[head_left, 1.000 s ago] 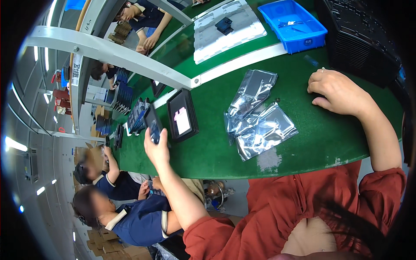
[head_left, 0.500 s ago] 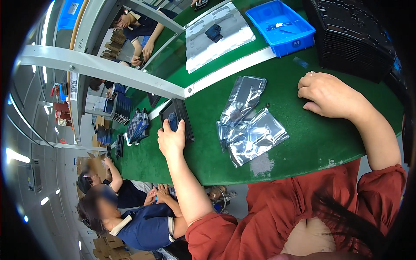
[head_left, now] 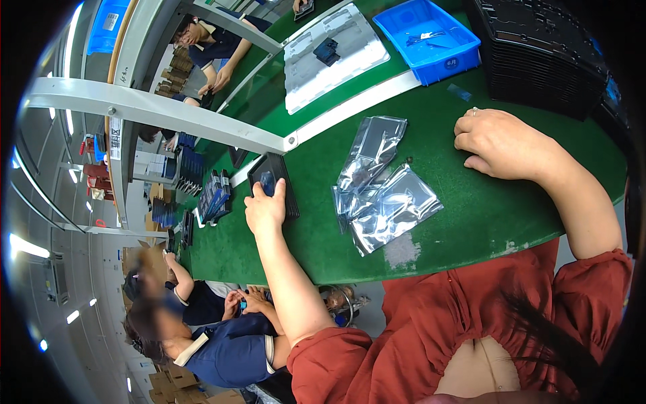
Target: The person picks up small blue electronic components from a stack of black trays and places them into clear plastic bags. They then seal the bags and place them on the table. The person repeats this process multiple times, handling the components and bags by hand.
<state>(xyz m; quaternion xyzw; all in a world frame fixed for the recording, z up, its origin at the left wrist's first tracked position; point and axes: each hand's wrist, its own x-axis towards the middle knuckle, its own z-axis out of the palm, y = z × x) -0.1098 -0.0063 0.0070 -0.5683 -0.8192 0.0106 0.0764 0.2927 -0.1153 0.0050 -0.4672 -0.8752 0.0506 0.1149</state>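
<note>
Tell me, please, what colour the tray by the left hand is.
The tray is black; it shows best in the head view.

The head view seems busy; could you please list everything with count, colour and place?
Table: one, green, centre
Small tray stack: one, black, centre left
Flat piece: one, bluish, over small tray stack
Clear bags: at least two, silvery, centre
Bin: one, blue, top
Shallow tray: one, white, left of bin
Tall tray stack: one, black, far right
Piled pieces: several, dark, table's left
Metal frame: one, grey, upper left
Co-workers: several, navy shirts, left
Cardboard boxes: several, brown, lower left
Ceiling lights: several, white, left
Left hand: one, red sleeve, at flat piece
Right hand: one, red sleeve, right
</note>
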